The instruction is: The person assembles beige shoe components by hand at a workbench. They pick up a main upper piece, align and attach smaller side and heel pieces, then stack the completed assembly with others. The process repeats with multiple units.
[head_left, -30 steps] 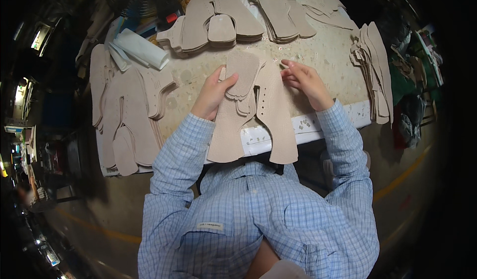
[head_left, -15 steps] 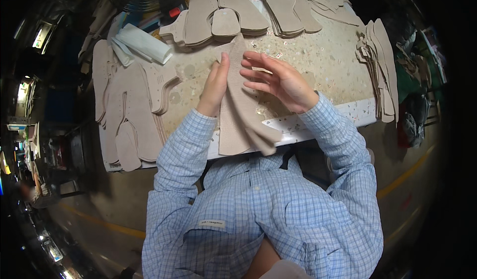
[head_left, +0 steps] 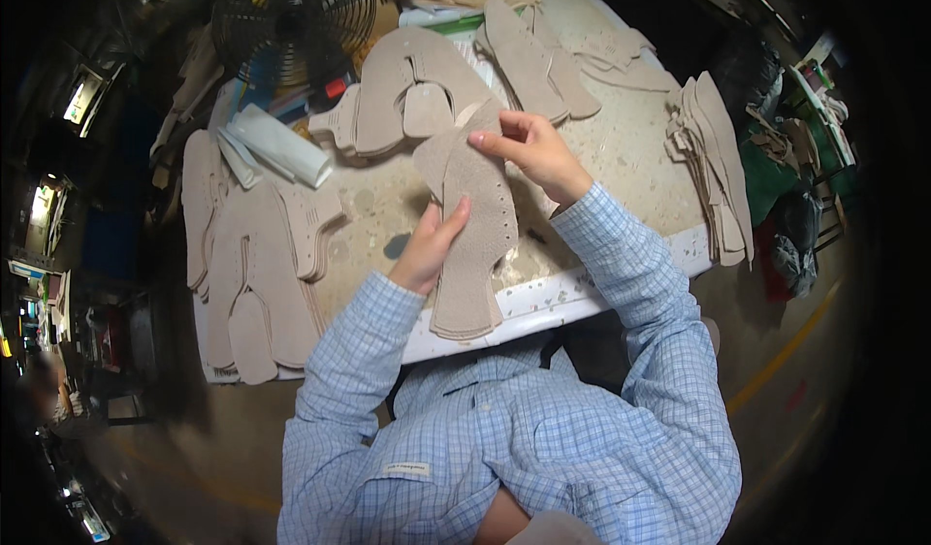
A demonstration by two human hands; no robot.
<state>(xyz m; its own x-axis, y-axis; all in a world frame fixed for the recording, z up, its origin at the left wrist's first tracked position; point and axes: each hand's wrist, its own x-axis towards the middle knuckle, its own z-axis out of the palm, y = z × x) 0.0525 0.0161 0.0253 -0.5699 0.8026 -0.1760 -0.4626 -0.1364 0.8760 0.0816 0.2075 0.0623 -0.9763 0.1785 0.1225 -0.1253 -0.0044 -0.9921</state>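
Note:
A small stack of beige suede-like shoe-upper pieces, with a row of punched holes along its right edge, is held over the near part of the table. My left hand grips its left side, thumb on top and fingers hidden underneath. At the upper right edge, my right hand pinches the pieces between thumb and fingers. Just beyond lies a pile of arch-shaped beige pieces, partly overlapped by the held stack.
More cut pieces lie stacked at the table's left, beside a rolled pale sheet. Another pile stands along the right edge. Pointed pieces lie at the back, and a black wire fan stands back left. The worktable is speckled.
My right hand went from spread fingers beside the pieces to pinching their upper edge. The pieces, curled at the bottom before, now lie flatter. The view shifted, showing more of the fan.

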